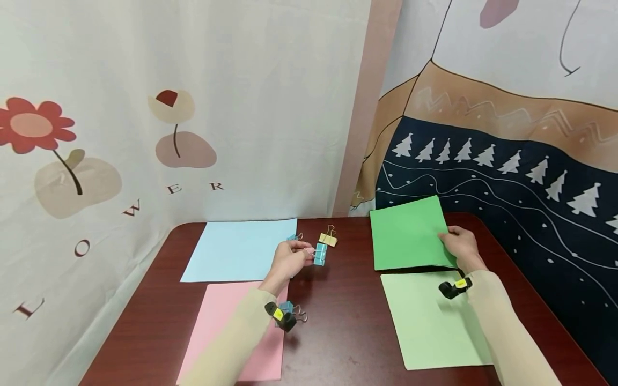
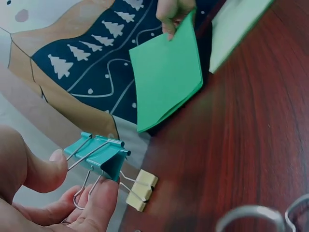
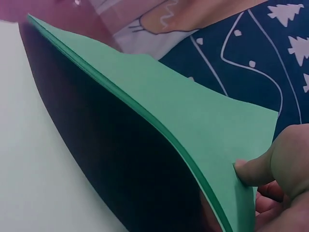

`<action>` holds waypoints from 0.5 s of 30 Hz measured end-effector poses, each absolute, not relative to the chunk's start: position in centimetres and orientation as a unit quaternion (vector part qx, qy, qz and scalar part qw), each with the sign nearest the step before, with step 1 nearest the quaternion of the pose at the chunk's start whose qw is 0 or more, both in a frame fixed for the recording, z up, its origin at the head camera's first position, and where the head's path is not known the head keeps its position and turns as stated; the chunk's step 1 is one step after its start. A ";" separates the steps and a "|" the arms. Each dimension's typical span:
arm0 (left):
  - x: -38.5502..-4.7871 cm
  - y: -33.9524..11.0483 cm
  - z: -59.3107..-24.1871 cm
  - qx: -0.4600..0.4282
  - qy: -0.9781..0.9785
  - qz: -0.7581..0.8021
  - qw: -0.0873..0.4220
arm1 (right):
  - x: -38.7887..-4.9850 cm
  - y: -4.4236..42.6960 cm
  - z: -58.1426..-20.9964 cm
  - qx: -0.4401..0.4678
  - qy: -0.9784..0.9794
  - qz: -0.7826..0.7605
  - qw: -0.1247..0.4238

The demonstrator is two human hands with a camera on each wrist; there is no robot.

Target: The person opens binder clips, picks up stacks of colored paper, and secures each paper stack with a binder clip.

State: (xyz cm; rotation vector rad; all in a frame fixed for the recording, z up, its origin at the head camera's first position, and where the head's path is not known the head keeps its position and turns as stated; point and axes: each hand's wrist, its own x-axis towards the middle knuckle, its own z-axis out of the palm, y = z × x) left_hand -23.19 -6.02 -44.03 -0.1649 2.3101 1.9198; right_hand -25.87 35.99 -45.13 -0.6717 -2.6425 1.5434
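Between thumb and fingers, my left hand (image 1: 291,260) (image 2: 46,193) holds a teal binder clip (image 1: 320,254) (image 2: 99,154) by its wire handles, above the table. My right hand (image 1: 462,247) (image 3: 282,181) pinches the right edge of a stack of dark green sheets (image 1: 410,233) (image 2: 169,72) (image 3: 193,111), thumb on top. That edge is raised, and the sheets bow in the right wrist view. A yellow binder clip (image 1: 328,239) (image 2: 141,190) lies just beyond the held teal clip.
Light green sheets (image 1: 434,321) lie at the near right. Light blue sheets (image 1: 236,252) are at the far left, with a teal clip (image 1: 292,237) by their edge. Pink sheets (image 1: 241,343) lie nearer, with teal clip (image 1: 286,307) beside the left wrist camera. Curtains (image 1: 270,107) stand behind the table (image 1: 347,332).
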 end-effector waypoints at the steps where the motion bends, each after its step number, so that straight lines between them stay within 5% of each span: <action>1: -23.1 -5.9 -43.9 -0.054 0.763 0.641 0.065 | -25.6 36.0 -45.1 -0.217 -0.841 0.495 0.004; 15: -22.6 -5.2 -43.6 -0.055 0.732 0.677 0.048 | -23.1 33.9 -45.1 -0.193 -0.810 0.553 0.015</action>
